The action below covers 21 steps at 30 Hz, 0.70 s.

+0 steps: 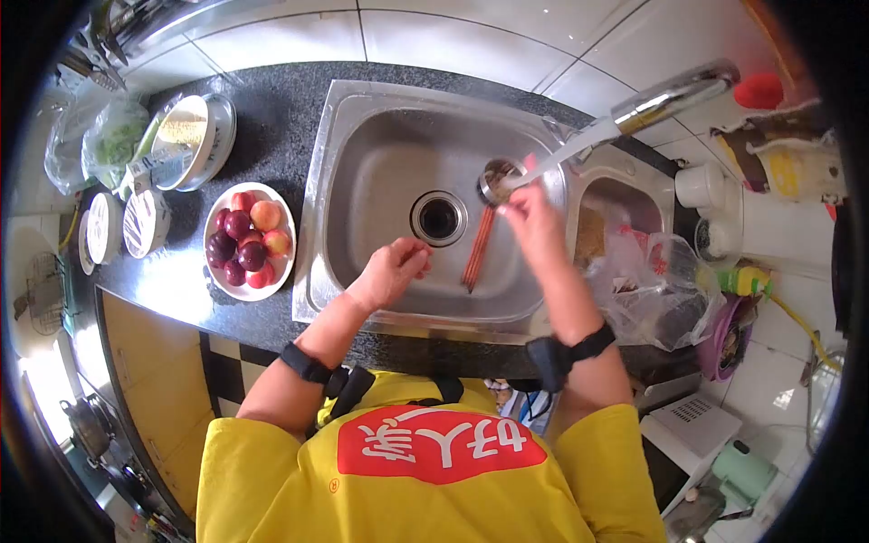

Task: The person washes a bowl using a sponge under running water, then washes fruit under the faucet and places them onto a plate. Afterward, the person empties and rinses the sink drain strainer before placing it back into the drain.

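Observation:
In the head view, my right hand (532, 215) is at the right side of the steel sink (371, 172). Its fingers close on the rim of a small round metal cup (496, 184), whose exact kind I cannot make out. Just below the cup, a bundle of reddish-brown chopsticks (478, 252) slants down the basin; the cup hides their upper ends. My left hand (395, 271) hovers over the basin's near left part, fingers curled together. Whether it holds anything is hidden. Between the hands lies the open drain (439, 219).
A chrome faucet (674, 98) reaches in from the upper right. Left of the sink stand a white plate (288, 237) of plums and peach-like fruit, and several bowls. A smaller basin (625, 195) and a clear plastic bag (665, 290) are at the right.

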Tool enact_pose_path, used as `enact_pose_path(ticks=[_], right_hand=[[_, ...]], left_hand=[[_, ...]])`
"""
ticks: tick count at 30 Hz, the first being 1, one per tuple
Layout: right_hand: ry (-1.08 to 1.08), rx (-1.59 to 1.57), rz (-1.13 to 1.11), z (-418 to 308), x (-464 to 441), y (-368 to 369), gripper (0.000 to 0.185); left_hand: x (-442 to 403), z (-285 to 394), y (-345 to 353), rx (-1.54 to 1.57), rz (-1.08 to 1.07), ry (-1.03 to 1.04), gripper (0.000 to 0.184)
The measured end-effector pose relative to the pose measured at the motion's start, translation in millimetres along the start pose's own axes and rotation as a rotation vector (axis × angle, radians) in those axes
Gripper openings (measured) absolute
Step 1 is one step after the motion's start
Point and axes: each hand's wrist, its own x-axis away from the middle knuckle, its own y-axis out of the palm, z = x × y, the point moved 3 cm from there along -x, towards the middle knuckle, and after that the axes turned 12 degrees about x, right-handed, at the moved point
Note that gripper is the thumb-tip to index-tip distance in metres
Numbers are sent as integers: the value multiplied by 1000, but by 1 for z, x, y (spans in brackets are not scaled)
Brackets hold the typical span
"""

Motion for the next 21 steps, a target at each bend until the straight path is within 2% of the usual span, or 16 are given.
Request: enact_pose_path(ticks=[1, 2, 3, 5, 6, 8, 9, 11, 12, 16, 18, 21], right_hand=[[-59, 75, -13, 0, 17, 14, 46], [-206, 121, 33, -15, 25, 18, 28], [-195, 110, -41, -15, 33, 30, 17], [-233, 150, -40, -12, 42, 53, 10], [-236, 143, -54, -11, 44, 60, 10], [-262, 193, -161, -9, 43, 72, 8], [-266, 189, -167, -8, 40, 75, 8], [-281, 203, -208, -6, 36, 80, 5], [-283, 202, -215, -5, 34, 81, 5], [-301, 64, -138, 1, 27, 77, 8], [-294, 47, -134, 5, 26, 76, 10], [-241, 19, -109, 18, 22, 79, 13]], left_hand=[[-8, -1, 2, 15, 21, -11, 27], [-16, -1, 4, 27, 43, -22, 28], [-25, -4, 6, 35, 52, -31, 28], [-45, -16, 7, 53, 189, -22, 32], [-57, -26, 8, 57, 198, -34, 32], [-79, -43, 5, -229, 370, 66, 43], [-88, -46, 4, -227, 376, 61, 43], [-101, -49, 8, -392, 354, 179, 54], [-100, -40, 13, -456, 380, 146, 57], [-125, -31, 12, -585, 380, 80, 46], [-129, -19, 15, -782, 286, 15, 28], [-132, -5, 14, -693, 345, -56, 34]])
